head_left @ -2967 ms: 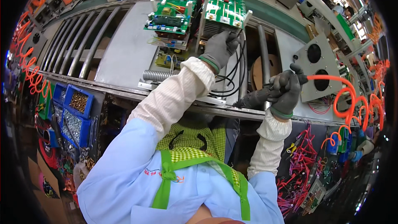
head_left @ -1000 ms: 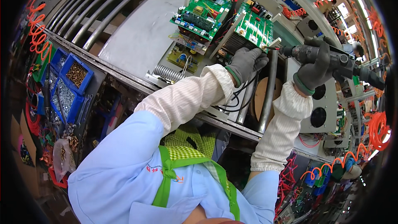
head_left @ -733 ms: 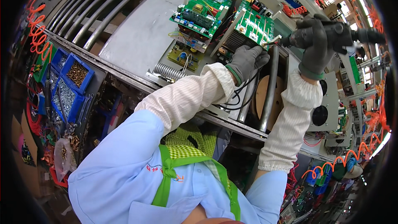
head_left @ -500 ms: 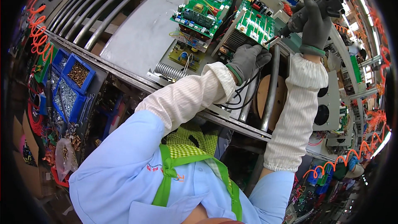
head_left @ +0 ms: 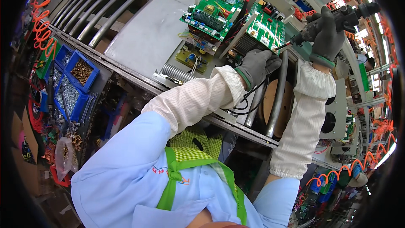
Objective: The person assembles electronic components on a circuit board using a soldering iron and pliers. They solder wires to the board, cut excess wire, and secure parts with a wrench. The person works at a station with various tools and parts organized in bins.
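My right hand [head_left: 327, 38], in a grey glove, is wrapped round a black power screwdriver [head_left: 349, 18] lying nearly level. Its bit reaches left to the front right corner of a green circuit board [head_left: 266, 28], which sits on a finned heat sink [head_left: 244, 44]. Just below that corner is my gloved left hand [head_left: 255, 68], held against the front of the heat sink. Its fingers are curled together, and whatever they pinch is hidden. To the left stands a second green circuit board [head_left: 214, 12], raised above a small yellow-green board [head_left: 192, 58] and a coiled metal spring [head_left: 178, 72].
The assembly rests on a grey metal plate [head_left: 141, 27] over a roller conveyor [head_left: 276, 101]. Black cables [head_left: 242, 110] loop below my left hand. Blue bins [head_left: 84, 71] of screws stand at left, beside wrenches [head_left: 90, 106]. Orange coiled hoses [head_left: 41, 21] hang on both sides.
The whole scene has shifted slightly right and down in the picture. Both hands stay by the same board corner, and the screwdriver remains in my right hand.
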Tool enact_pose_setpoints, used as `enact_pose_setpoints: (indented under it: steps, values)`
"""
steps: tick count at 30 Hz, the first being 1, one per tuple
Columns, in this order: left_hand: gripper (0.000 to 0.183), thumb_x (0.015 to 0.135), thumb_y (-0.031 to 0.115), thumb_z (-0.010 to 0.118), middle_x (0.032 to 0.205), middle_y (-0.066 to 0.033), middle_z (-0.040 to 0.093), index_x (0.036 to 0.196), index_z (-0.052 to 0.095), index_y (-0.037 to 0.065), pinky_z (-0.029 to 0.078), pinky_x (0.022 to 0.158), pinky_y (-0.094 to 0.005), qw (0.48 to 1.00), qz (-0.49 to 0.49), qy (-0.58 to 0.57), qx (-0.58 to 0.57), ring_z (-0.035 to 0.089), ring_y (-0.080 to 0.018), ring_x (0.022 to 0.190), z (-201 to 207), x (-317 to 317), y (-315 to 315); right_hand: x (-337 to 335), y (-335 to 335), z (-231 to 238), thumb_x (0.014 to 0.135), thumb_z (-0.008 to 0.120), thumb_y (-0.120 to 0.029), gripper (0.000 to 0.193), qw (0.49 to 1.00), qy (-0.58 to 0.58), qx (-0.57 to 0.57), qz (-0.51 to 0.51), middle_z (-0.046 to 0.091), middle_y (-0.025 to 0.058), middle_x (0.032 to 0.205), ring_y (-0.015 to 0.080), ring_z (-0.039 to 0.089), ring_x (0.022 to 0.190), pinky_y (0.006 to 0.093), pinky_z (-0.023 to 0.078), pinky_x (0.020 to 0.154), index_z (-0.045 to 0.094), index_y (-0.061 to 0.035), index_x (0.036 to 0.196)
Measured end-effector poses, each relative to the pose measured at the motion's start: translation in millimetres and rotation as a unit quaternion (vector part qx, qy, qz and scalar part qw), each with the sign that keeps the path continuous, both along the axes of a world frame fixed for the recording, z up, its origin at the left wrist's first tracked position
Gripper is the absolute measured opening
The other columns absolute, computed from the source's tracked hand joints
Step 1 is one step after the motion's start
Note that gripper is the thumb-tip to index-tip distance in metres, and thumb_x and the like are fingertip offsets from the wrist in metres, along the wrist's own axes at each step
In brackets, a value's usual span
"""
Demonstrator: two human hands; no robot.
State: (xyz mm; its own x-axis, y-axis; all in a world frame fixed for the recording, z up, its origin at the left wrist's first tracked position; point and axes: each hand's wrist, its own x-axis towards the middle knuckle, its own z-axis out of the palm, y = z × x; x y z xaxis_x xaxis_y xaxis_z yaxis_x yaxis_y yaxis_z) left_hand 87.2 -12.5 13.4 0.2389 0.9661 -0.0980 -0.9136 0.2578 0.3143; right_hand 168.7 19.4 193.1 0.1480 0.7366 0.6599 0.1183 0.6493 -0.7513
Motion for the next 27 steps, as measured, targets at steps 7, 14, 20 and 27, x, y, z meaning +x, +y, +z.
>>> enact_pose_setpoints:
  steps: [7,14,20,27]
  values:
    - [0.02,0.096,0.01,0.049,0.101,-0.0171,0.064,0.109,0.053,-0.006,0.058,0.08,-0.0314,1.0,-0.004,0.011,0.007,0.066,-0.0238,0.09,-4,-3,2,-2,1,-4,0.083,0.067,-0.018,0.021,1.0,0.009,0.004,-0.002,0.063,0.0087,0.063,0.0128,0.056,0.047,0.0261,0.044,0.046,0.062,0.0006,0.076]
    - [0.02,0.097,0.011,0.049,0.1,-0.0161,0.063,0.108,0.054,-0.005,0.058,0.079,-0.031,1.0,-0.015,0.025,0.01,0.066,-0.0234,0.091,-5,3,4,11,9,0,0.082,0.068,-0.018,0.019,1.0,-0.006,0.011,-0.015,0.062,0.0079,0.062,0.0128,0.056,0.047,0.0262,0.044,0.046,0.06,-0.0009,0.076]
    - [0.018,0.095,0.011,0.049,0.101,-0.0142,0.062,0.106,0.053,-0.003,0.058,0.077,-0.0286,0.998,-0.011,0.067,0.015,0.065,-0.0218,0.091,6,-6,-6,4,-4,0,0.082,0.068,-0.018,0.018,0.997,0.04,-0.039,0.053,0.058,0.0029,0.06,0.0097,0.053,0.048,0.0255,0.04,0.046,0.061,-0.0027,0.077]
    - [0.016,0.087,0.013,0.059,0.089,-0.0097,0.062,0.099,0.055,0.002,0.055,0.066,-0.0243,0.951,-0.055,0.291,0.091,0.063,-0.0139,0.074,12,-13,-12,13,11,-7,0.082,0.067,-0.025,0.028,0.999,-0.026,-0.016,0.021,0.06,0.0089,0.064,0.0135,0.053,0.047,0.0264,0.04,0.044,0.06,0.0023,0.081]
